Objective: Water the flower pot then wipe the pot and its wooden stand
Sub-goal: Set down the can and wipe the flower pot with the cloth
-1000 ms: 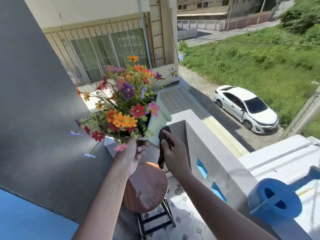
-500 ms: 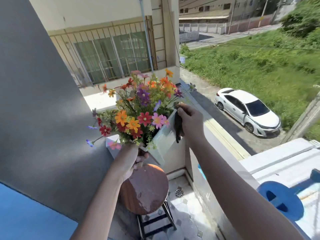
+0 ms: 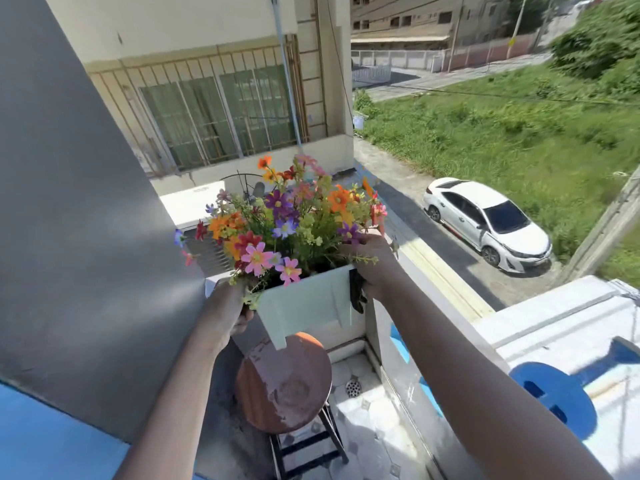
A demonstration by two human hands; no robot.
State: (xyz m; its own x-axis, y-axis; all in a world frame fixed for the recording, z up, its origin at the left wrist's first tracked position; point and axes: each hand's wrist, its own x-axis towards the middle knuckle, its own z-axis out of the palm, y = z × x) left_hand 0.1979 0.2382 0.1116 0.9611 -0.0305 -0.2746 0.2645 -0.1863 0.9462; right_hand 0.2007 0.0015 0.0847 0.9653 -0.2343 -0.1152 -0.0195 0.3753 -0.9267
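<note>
The pot (image 3: 304, 304) has turned since half a second ago, one flat face now toward the camera, and the right hand (image 3: 372, 263) has come round to its right rim. Square-sided, pale and smooth, the pot tapers downward and is held in the air between both hands, above the stool (image 3: 284, 381). The left hand (image 3: 227, 306) is curled around the pot's lower left corner, fingers hidden behind it. The right hand is closed over the top right edge with a dark, crumpled cloth (image 3: 356, 294) pinched against the pot's side, its end hanging below the palm. Bright flowers (image 3: 284, 220) in orange, pink, purple and red fan out above both hands. The stool's round wooden seat, reddish and worn with pale scuffed patches, sits below the hands on dark metal legs. Beyond the right forearm, a white car (image 3: 485, 221) is parked on the lane.
</note>
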